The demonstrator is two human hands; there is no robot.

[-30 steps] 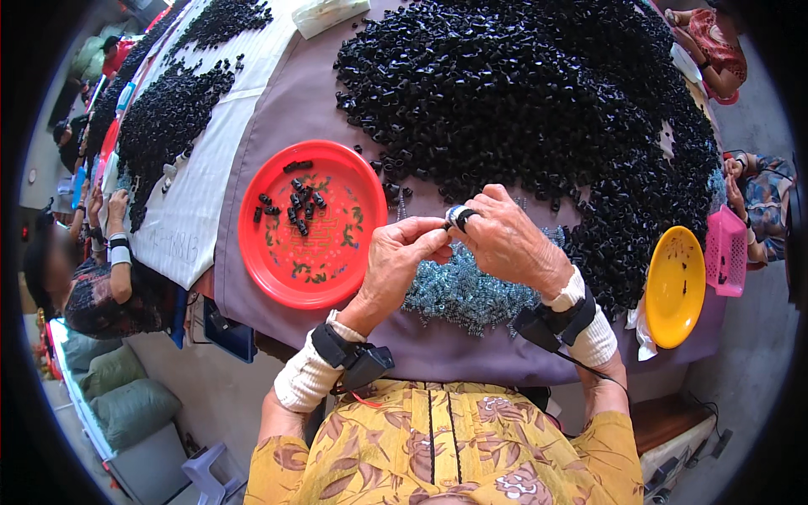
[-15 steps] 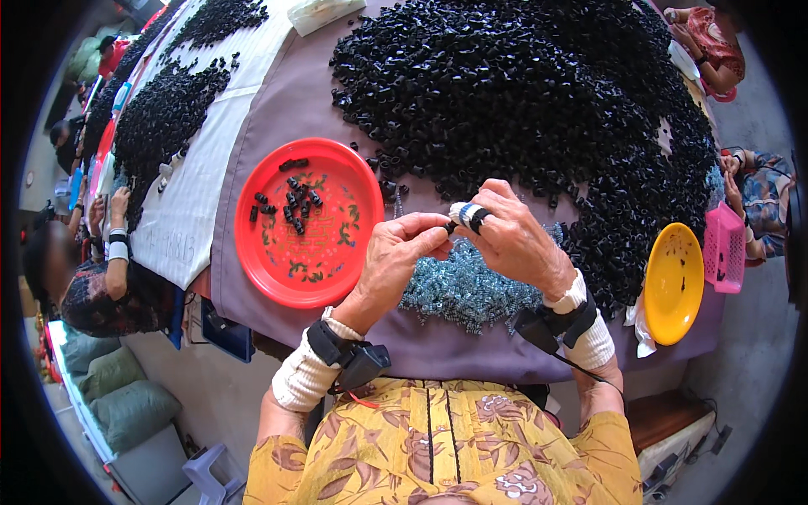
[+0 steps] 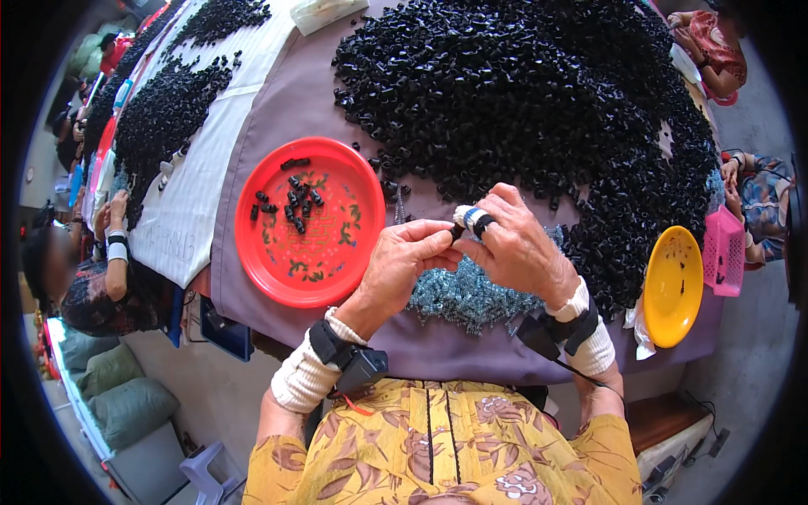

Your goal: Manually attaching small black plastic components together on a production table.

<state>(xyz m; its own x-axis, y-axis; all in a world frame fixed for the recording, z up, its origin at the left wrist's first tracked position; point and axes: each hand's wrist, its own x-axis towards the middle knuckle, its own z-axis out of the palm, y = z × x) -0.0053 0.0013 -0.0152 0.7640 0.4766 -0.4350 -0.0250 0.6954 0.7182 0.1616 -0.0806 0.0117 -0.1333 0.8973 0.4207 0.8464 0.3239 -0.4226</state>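
Note:
Between the fingertips of my left hand (image 3: 410,252) and my right hand (image 3: 515,244) sits a small black part (image 3: 457,231), mostly covered by the fingers. Both hands pinch it, one from each side. White wrapping with a dark and blue band (image 3: 480,220) covers a finger of my right hand. Under the hands lies a heap of small clear bluish springs or coils (image 3: 471,295). Left of my left hand is a red round tray (image 3: 252,244) with a printed pattern, holding several small black parts (image 3: 296,202).
A wide pile of black parts (image 3: 505,101) spreads beyond my hands over the purple cloth (image 3: 278,109). To the right are a yellow plate (image 3: 661,303) and a pink basket (image 3: 722,252). Co-workers sit left, near a white cloth (image 3: 181,227), and at the right (image 3: 762,202).
My hands have shifted slightly, and more of the black part shows between the fingertips. At the left, the co-worker's hands have moved a little. The tray's contents look the same.

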